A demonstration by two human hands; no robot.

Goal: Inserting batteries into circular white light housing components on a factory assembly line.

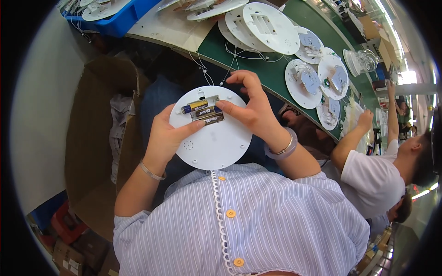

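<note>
A round white plastic disc sits in front of my chest, its back side up. My left hand grips its left edge, thumb lying on the face. Three small batteries lie side by side in the open compartment near the disc's top. My right hand rests on the disc's upper right edge, its thumb pressing the end of the batteries and the fingers curled over the rim.
Several more white discs and round circuit assemblies lie on the green workbench ahead. A blue crate stands at the top left, an open cardboard box to my left. A person in a white shirt works at my right.
</note>
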